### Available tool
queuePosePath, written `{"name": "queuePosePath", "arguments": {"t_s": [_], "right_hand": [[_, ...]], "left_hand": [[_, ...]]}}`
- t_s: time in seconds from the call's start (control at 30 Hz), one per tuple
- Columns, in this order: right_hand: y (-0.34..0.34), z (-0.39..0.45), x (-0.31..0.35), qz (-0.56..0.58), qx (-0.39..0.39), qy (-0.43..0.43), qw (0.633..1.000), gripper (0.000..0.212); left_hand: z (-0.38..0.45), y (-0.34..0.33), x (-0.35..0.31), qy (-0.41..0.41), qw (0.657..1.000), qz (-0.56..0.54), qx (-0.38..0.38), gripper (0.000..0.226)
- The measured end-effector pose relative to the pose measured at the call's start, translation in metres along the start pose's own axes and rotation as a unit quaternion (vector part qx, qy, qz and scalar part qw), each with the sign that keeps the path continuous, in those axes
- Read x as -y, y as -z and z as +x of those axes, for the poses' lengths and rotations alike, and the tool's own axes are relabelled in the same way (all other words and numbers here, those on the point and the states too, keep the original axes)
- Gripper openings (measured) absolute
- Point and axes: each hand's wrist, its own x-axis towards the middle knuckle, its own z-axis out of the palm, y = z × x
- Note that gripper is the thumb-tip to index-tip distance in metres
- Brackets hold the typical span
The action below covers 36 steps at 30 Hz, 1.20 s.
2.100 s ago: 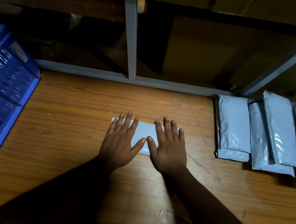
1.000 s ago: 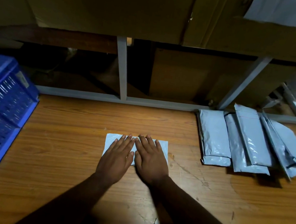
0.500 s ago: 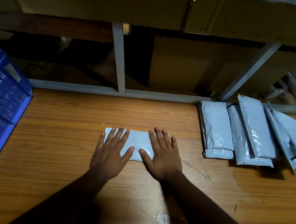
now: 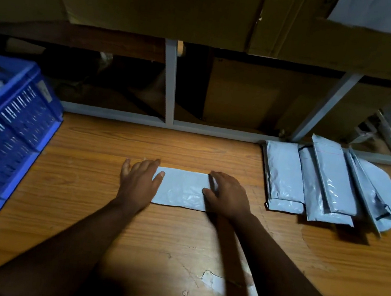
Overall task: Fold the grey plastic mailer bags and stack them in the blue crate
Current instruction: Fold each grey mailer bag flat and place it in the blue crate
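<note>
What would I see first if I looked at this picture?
First you'd see two hands, the left hand and right hand, pressing on the ends of a folded grey bag in the middle of the wooden table. A big blue crate sits at the left edge, and a pile of bags lies at the right.

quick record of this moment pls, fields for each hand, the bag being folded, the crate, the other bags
left hand: flat on the left end of the folded bag
right hand: on the right end, fingers bent over its edge
folded bag: lying on the wooden table
blue crate: at the left, pale bags partly visible inside
unfolded bags: overlapping pile at the right
</note>
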Motion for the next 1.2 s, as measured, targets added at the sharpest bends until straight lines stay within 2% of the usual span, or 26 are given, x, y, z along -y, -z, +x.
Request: {"name": "queuePosePath", "arguments": {"t_s": [0.07,0.13,0.27,0.3,0.4,0.5,0.6,0.73,0.87,0.97,1.03,1.1,1.2], "right_hand": [[0.007,0.003,0.007,-0.038,0.044,0.001,0.998,0.077],[0.009,0.002,0.010,-0.026,0.083,-0.003,0.996,0.080],[0.010,0.003,0.013,-0.001,0.126,0.029,0.992,0.062],[0.009,0.005,0.017,0.017,0.127,0.037,0.991,0.058],[0.010,0.010,0.039,0.071,0.108,0.060,0.990,0.046],[0.019,0.012,0.070,0.121,0.049,0.117,0.985,0.032],[0.030,0.019,0.106,0.157,-0.025,0.188,0.969,0.019],[0.050,0.036,0.172,0.193,-0.079,0.258,0.943,0.017],[0.075,0.055,0.259,0.224,-0.137,0.336,0.904,0.016],[0.083,0.075,0.342,0.235,-0.155,0.397,0.873,0.018],[0.076,0.090,0.401,0.228,-0.156,0.433,0.858,0.020],[0.060,0.103,0.452,0.206,-0.133,0.462,0.852,0.022],[0.016,0.118,0.521,0.153,-0.062,0.494,0.854,0.027]], "left_hand": [[0.004,0.010,0.000,-0.008,0.999,0.037,0.016,0.056],[0.001,0.018,0.003,-0.031,0.997,0.039,0.057,0.045],[-0.017,0.036,0.016,-0.003,0.992,-0.096,0.080,0.011],[-0.023,0.041,0.020,0.008,0.990,-0.123,0.073,0.008],[-0.043,0.065,0.035,0.020,0.983,-0.183,0.018,0.011],[-0.065,0.097,0.054,0.037,0.975,-0.218,-0.037,0.022],[-0.079,0.134,0.071,0.027,0.973,-0.221,-0.060,0.020],[-0.088,0.194,0.093,-0.040,0.983,-0.168,-0.064,0.022],[-0.102,0.259,0.134,-0.042,0.981,-0.108,-0.156,0.018],[-0.121,0.307,0.179,-0.005,0.974,-0.095,-0.204,0.019],[-0.134,0.333,0.220,0.035,0.974,-0.079,-0.211,0.022],[-0.145,0.349,0.257,0.093,0.975,-0.053,-0.195,0.022],[-0.161,0.358,0.315,0.168,0.977,-0.016,-0.131,0.014]]}}
